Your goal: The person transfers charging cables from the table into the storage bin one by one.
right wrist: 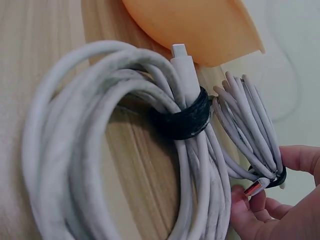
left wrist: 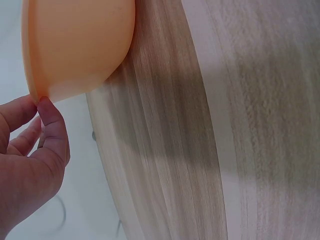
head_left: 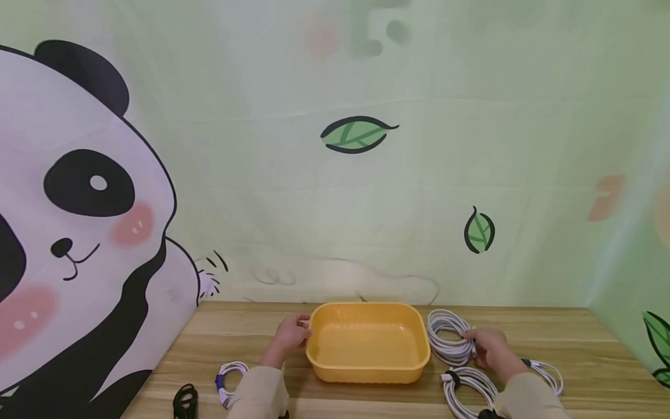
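An orange-yellow plastic basin sits on the table near its back edge. My left hand pinches its rim at the left side; in the left wrist view thumb and finger meet at the basin's lip. To the right of the basin, my right hand grips a coiled white cable by its strapped side, where a plug end sticks out. That coil leans up from the table in the right wrist view. Just in front of it lies a second white coil, bound with a black strap, its plug pointing toward the basin.
A smaller white cable lies to the right of my right hand, partly hidden by it. On the left are a white cable with a blue tie and a black cable. A printed panda backdrop stands behind the wooden table.
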{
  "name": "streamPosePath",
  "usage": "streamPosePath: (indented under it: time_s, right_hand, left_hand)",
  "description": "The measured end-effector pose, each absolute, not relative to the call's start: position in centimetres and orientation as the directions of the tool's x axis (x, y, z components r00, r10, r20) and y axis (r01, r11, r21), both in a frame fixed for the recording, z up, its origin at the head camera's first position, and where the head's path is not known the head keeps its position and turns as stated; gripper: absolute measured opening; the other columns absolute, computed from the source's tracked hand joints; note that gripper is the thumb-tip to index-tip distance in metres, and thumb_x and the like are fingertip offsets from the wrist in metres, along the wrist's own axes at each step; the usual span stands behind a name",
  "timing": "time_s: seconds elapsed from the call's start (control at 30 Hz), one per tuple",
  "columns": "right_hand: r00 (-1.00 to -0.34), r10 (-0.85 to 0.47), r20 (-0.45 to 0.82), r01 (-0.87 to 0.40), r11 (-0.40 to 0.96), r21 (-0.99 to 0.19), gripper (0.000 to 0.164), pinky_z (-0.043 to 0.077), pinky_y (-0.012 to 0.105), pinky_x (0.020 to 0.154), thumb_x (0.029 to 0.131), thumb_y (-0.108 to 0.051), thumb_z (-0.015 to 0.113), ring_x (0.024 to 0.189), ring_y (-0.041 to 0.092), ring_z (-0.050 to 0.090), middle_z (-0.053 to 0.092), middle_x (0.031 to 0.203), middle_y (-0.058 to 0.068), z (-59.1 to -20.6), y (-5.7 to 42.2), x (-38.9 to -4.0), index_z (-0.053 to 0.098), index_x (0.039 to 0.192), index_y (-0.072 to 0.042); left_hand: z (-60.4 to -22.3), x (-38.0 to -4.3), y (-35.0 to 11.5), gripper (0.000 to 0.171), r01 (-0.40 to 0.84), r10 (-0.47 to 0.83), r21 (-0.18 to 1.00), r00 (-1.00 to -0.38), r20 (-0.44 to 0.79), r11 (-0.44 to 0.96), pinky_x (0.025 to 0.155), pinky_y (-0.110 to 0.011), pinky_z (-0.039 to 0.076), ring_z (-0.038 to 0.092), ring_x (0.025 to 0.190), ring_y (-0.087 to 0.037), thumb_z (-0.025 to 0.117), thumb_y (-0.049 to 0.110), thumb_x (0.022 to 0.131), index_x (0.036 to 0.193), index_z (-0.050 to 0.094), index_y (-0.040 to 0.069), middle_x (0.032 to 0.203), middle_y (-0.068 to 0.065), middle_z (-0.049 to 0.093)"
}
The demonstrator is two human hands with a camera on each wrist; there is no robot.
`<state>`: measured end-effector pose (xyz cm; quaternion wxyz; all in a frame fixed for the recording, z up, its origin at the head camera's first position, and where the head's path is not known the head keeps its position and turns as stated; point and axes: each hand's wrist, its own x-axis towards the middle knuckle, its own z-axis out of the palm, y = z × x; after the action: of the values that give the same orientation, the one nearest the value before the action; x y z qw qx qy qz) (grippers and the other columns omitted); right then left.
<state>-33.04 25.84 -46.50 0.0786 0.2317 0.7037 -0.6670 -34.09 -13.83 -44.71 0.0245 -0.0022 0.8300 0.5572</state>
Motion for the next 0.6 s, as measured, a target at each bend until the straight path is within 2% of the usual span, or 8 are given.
streamPosePath:
  time_s: [0.2,0.6]
  right_hand:
    - [-0.872,0.123,-0.473,0.463,-0.104,-0.880,0.020,0.047,0.019,0.050,0.081,-0.008,0.051,0.047,0.009,0.052,0.054,0.050,-0.001,-46.59,25.95,-32.56,0.053,0.061,-0.005]
    - [-0.888,0.131,-0.442,0.421,-0.160,-0.893,0.021,0.047,0.018,0.049,0.081,-0.007,0.053,0.046,0.009,0.052,0.055,0.052,-0.001,-46.83,26.27,-32.60,0.055,0.059,-0.008]
  left_hand:
    - [-44.88,-33.98,-13.88,0.038,-0.029,0.024,0.927,-0.999,-0.041,0.374,0.060,-0.030,0.051,0.050,0.070,-0.016,0.052,-0.008,0.078,0.115,0.046,-0.012,0.087,-0.014,0.050]
    - [-44.75,-34.00,-13.86,0.038,-0.033,0.017,0.927,-0.999,-0.042,0.374,0.058,-0.029,0.050,0.049,0.069,-0.016,0.052,-0.008,0.078,0.115,0.046,-0.012,0.086,-0.013,0.049]
